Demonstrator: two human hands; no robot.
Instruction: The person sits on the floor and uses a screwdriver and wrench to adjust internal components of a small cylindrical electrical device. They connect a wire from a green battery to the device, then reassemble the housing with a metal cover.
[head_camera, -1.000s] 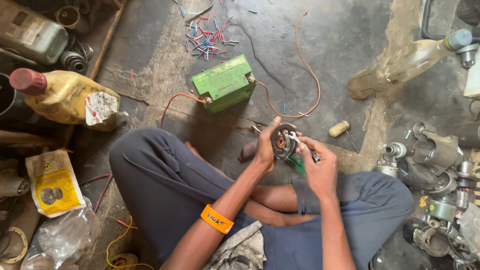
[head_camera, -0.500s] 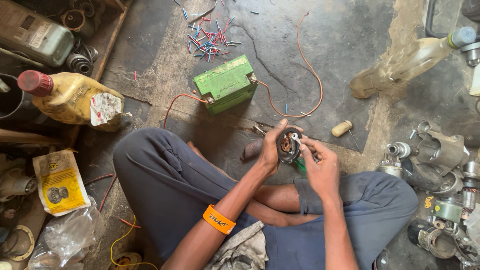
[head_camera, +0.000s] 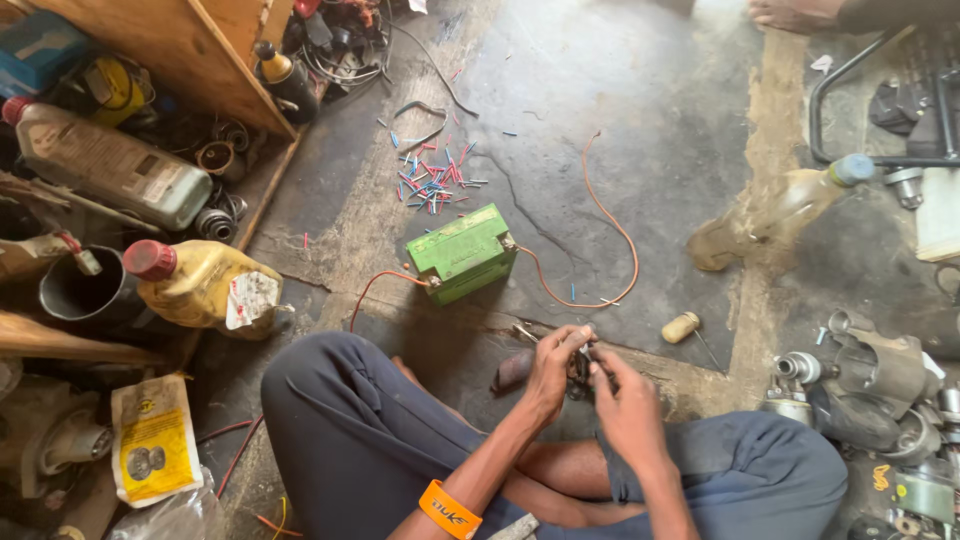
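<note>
I sit cross-legged on a concrete floor. My left hand (head_camera: 553, 372) and my right hand (head_camera: 628, 408) are closed together around a small round dark metal part (head_camera: 578, 368), mostly hidden between the fingers. An orange wristband (head_camera: 449, 510) is on my left forearm. Just beyond my hands stands a green battery (head_camera: 461, 252) with orange wires (head_camera: 607, 222) running from both ends across the floor. A wooden-handled screwdriver (head_camera: 682, 327) lies right of my hands.
Scraps of red and blue wire insulation (head_camera: 432, 180) litter the floor past the battery. Dirty oil bottles (head_camera: 205, 285) and a wooden shelf (head_camera: 190, 50) crowd the left. A tipped bottle (head_camera: 775, 213) and metal motor parts (head_camera: 880, 385) lie right. Another person's foot (head_camera: 795, 12) shows at the top.
The camera view has tilted up, showing more floor and the shelf. My hands have lowered toward my lap and closed more tightly over the round part.
</note>
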